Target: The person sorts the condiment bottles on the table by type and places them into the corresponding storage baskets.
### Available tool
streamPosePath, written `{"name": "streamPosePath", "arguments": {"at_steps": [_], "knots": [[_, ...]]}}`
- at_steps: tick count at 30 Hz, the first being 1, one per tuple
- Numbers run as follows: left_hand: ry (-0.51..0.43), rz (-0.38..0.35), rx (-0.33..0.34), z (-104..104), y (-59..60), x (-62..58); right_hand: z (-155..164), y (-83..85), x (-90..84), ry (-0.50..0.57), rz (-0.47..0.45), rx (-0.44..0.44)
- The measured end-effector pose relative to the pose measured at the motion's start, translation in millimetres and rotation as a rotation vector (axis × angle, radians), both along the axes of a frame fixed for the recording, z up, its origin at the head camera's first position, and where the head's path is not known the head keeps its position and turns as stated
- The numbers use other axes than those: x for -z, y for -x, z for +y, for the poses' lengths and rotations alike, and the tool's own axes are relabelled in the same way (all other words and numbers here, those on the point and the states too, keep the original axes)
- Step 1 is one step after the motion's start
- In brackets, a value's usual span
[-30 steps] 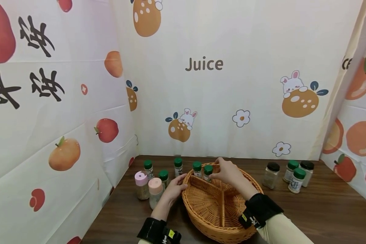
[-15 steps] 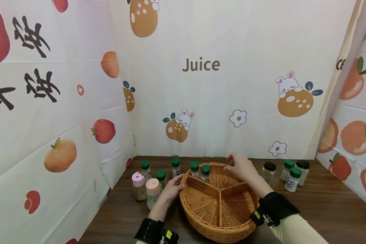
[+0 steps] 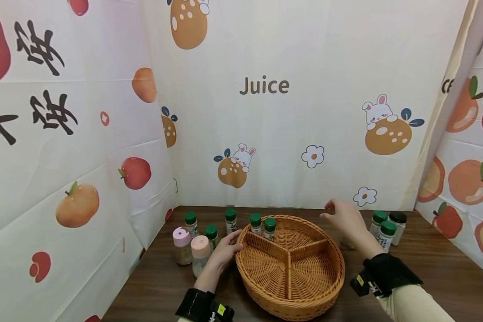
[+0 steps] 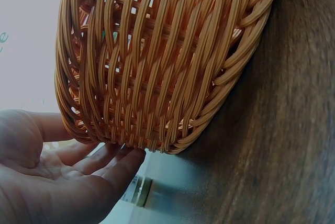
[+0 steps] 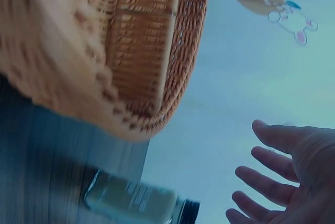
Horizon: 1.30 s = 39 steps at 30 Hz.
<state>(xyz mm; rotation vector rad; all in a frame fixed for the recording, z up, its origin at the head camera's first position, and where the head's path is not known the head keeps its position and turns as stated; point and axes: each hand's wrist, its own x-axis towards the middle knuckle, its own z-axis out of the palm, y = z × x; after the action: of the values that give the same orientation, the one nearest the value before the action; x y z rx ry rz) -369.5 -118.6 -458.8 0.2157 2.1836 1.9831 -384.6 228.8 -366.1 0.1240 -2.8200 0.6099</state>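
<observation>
Right hand [image 3: 346,219], fingers spread and empty, hovers just left of an upright, probably black-capped jar [image 5: 137,202]; left hand [image 3: 225,250] rests open-fingered against the basket [image 3: 294,286].

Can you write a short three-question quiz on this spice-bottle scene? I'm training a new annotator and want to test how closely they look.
1. True or false: the right hand grips a green-capped bottle.
2. How many bottles stand inside the wicker basket? A) none B) two C) four
3. What does the left hand touch?

Key:
1. False. Its fingers are spread and hold nothing; it hovers above the table beside the black-capped jar.
2. B. Two green-capped bottles stand in the far left compartment.
3. The basket's outer left wall, with straight fingers, next to the pink-capped bottles.
</observation>
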Motion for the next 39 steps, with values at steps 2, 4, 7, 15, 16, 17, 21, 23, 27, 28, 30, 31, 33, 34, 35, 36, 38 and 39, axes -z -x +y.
{"name": "streamPosePath", "arguments": {"at_steps": [2, 4, 7, 15, 16, 17, 21, 23, 27, 28, 30, 31, 33, 34, 35, 36, 38, 39], "knots": [[0.002, 0.001, -0.003, 0, 0.3, 0.2, 9, 0.7, 0.4, -0.008, 0.002, 0.027], [0.004, 0.003, -0.005, 0, 0.9, 0.5, 18, 0.9, 0.6, -0.017, 0.006, 0.053], [0.006, 0.004, -0.004, 1, 1.5, 0.6, 31, 0.4, 0.9, -0.022, 0.003, 0.073], [0.010, 0.002, -0.004, 4, 3.9, 0.9, 60, -0.7, 8.9, -0.025, -0.022, 0.141], [0.010, 0.002, -0.002, 4, 4.3, 0.9, 62, -0.1, 11.0, -0.022, -0.025, 0.151], [0.010, 0.003, 0.001, 5, 4.6, 0.7, 64, 0.9, 13.0, -0.017, -0.031, 0.160], [0.000, -0.002, 0.005, 7, 4.6, 0.9, 70, 6.2, 21.5, -0.003, -0.059, 0.189], [0.002, 0.000, 0.007, 7, 3.9, 2.0, 72, 8.5, 25.3, -0.012, -0.076, 0.193], [0.002, -0.003, 0.008, 8, 2.2, 3.2, 76, 10.3, 31.3, -0.046, -0.094, 0.176], [0.002, -0.003, 0.011, 8, 2.1, 3.4, 76, 10.0, 32.5, -0.054, -0.091, 0.170], [-0.003, -0.004, 0.014, 9, 1.9, 2.8, 77, 9.7, 34.4, -0.063, -0.078, 0.165], [-0.004, -0.004, 0.014, 9, 2.1, 2.9, 77, 9.7, 35.2, -0.067, -0.070, 0.164], [-0.005, -0.005, 0.015, 8, 2.6, 2.8, 77, 10.0, 36.2, -0.070, -0.059, 0.163], [-0.004, -0.007, 0.013, 7, 2.8, 2.7, 77, 10.4, 36.7, -0.070, -0.057, 0.165], [0.001, -0.008, 0.010, 6, 2.9, 2.2, 76, 11.4, 37.3, -0.069, -0.056, 0.169], [0.004, -0.010, 0.007, 4, 2.9, 2.1, 75, 12.6, 37.7, -0.068, -0.059, 0.171], [0.014, -0.009, 0.003, 1, 3.1, 1.7, 72, 15.3, 38.3, -0.056, -0.060, 0.172], [0.017, -0.007, 0.001, -1, 3.0, 1.2, 70, 17.0, 38.8, -0.052, -0.058, 0.173]]}}
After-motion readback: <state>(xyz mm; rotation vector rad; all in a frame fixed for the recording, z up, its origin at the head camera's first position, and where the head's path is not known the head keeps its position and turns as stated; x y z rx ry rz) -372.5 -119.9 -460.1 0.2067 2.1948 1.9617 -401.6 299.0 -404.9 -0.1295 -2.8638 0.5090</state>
